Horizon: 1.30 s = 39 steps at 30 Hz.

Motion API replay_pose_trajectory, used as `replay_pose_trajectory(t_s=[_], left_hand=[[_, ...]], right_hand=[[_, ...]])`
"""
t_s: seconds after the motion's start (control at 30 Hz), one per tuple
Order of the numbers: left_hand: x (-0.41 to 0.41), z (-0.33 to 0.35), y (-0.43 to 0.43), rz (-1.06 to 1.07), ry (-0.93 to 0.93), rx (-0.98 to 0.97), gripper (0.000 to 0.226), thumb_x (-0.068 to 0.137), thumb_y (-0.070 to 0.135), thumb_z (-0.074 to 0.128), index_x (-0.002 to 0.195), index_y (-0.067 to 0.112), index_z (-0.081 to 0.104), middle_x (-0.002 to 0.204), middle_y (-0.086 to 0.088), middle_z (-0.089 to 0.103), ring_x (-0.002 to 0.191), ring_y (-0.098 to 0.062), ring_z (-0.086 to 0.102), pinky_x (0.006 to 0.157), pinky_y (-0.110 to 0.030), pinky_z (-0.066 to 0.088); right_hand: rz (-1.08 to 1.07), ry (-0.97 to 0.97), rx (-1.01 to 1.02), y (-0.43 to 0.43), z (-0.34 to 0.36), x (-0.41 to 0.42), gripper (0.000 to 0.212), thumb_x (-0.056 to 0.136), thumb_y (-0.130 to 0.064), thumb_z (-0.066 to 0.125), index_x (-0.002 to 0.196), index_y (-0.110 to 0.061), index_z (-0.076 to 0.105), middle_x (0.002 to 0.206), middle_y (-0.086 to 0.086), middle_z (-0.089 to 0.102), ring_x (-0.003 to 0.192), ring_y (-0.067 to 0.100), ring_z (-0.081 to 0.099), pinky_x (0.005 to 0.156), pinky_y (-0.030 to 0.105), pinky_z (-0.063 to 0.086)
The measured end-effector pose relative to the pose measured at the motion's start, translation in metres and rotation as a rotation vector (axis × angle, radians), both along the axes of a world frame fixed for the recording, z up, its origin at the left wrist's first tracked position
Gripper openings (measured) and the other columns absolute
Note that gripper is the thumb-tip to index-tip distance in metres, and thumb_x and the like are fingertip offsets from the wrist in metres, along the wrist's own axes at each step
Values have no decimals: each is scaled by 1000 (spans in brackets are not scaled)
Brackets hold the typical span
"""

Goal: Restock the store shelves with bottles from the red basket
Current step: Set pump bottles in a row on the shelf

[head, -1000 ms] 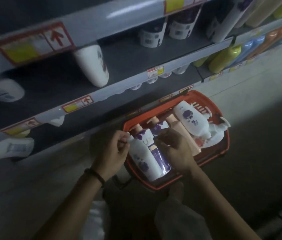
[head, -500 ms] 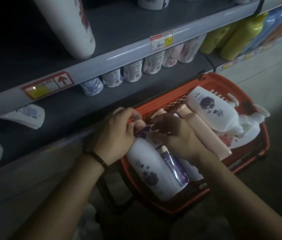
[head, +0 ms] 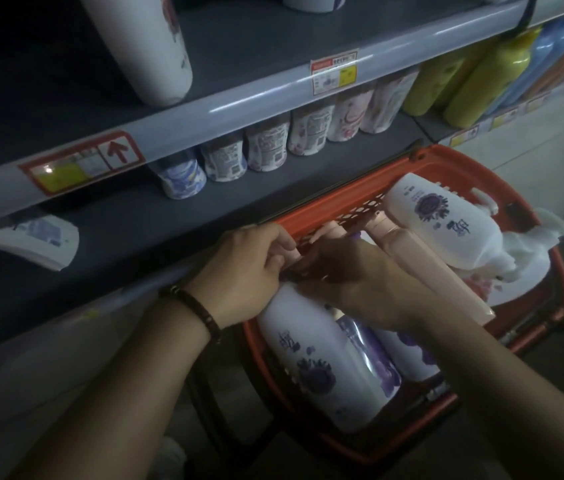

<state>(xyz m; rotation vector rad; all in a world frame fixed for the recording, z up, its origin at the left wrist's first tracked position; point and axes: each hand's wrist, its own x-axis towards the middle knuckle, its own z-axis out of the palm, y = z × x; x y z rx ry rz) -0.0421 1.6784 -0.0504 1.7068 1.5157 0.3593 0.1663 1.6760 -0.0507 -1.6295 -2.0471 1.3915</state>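
Bottles lie packed on their sides in the red basket [head: 561, 271], which sits on the floor just beside the lowest shelf [head: 128, 244]. Both of my hands meet at the cap end of the large white flower-print bottle [head: 318, 362], the one nearest me. My left hand [head: 246, 268] has its fingers curled round that bottle's top, so I read it as gripping the neck. My right hand [head: 353, 282] is arched over the same spot with its back to the camera. Its fingertips are hidden, so I cannot tell whether it grips this neck, a neighbouring one, or only steadies things.

I judge this bottle full and fairly heavy, with stiff plastic walls and a smooth, glossy skin that could slide in a loose grip. It will not break, but the cap end is a poor lone handle for that weight. I would lift by the neck only enough to free it, then bring the other hand under the broad body.

A slim purple bottle [head: 363, 344] lies pressed against its side, with another white bottle [head: 408, 358] beyond that. Both may roll once it leaves. A peach bottle [head: 422, 261] and a second flower-print bottle [head: 447, 233] rest higher in the heap, touching each other. The row of shelf bottles [head: 273, 147] stands upright well behind the shelf edge, so there is open shelf in front of it for setting bottles down.
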Motion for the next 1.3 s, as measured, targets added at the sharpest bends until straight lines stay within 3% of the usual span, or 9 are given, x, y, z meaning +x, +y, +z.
replay_pose_trajectory(t_s=[0.07, 0.17, 0.37, 0.57, 0.7, 0.83, 0.97, 1.17, 1.3], left_hand=[[0, 2, 0, 11, -16, 20, 23, 99, 10, 61, 110, 28, 69, 111, 14, 71, 104, 0, 66, 97, -33, 56], [-3, 6, -4, 23, -18, 41, 22, 98, 10, 63, 109, 28, 69, 109, 14, 71, 102, -1, 67, 96, -32, 56], [-12, 19, -24, -16, 104, 93, 22, 94, 12, 67, 109, 29, 70, 114, 5, 64, 107, -12, 64, 93, -26, 49], [-23, 36, -53, -65, 176, 109, 23, 98, 22, 67, 120, 30, 70, 125, 2, 62, 117, -17, 61, 96, -30, 48], [-29, 55, -74, -116, 279, 133, 32, 99, 21, 68, 130, 28, 66, 131, 1, 60, 121, -19, 59, 100, -32, 48], [-43, 73, -93, -131, 326, 135, 31, 99, 26, 68, 130, 28, 64, 127, 0, 59, 119, -20, 58, 100, -35, 49], [-53, 83, -110, -120, 330, 174, 28, 99, 27, 68, 127, 27, 66, 125, 0, 61, 118, -20, 58, 97, -30, 45], [-65, 96, -128, -71, 280, 167, 22, 97, 30, 70, 119, 31, 68, 121, 6, 65, 113, -13, 62, 100, -40, 53], [-70, 110, -136, -5, 162, 212, 22, 98, 32, 70, 119, 34, 70, 115, 17, 69, 104, 2, 64, 87, -16, 50]], right_hand=[[-12, -16, 5, 1, 6, 2, 21, 89, -45, 76, 107, -35, 76, 99, -12, 76, 90, 1, 71, 84, 39, 61], [-11, -89, 63, 1, 24, 4, 11, 96, -34, 76, 107, -31, 77, 92, -17, 73, 84, -12, 64, 76, 9, 48], [57, -157, -14, -17, 34, 0, 29, 94, -46, 78, 118, -28, 76, 99, -17, 72, 84, -16, 64, 68, 2, 47], [39, -227, 36, -32, 24, -5, 42, 84, -51, 86, 119, -32, 72, 103, -9, 76, 89, 6, 71, 83, 35, 62], [24, -307, 75, -44, 25, -9, 54, 86, -53, 84, 128, -24, 67, 111, -3, 70, 100, 16, 66, 79, 27, 47], [26, -387, 73, -55, 30, -13, 64, 79, -62, 86, 129, -25, 68, 109, -2, 70, 104, 20, 69, 80, 29, 49], [58, -511, 83, -73, 37, -16, 73, 88, -56, 81, 146, -20, 56, 137, 7, 66, 125, 27, 62, 86, 27, 39], [54, -522, 262, -86, 50, -27, 73, 89, -51, 81, 145, -13, 54, 139, 11, 65, 129, 31, 61, 92, 33, 46], [-5, -322, 449, -80, 67, -50, 57, 91, -48, 79, 132, -10, 68, 123, 13, 74, 119, 33, 67, 88, 33, 48]])
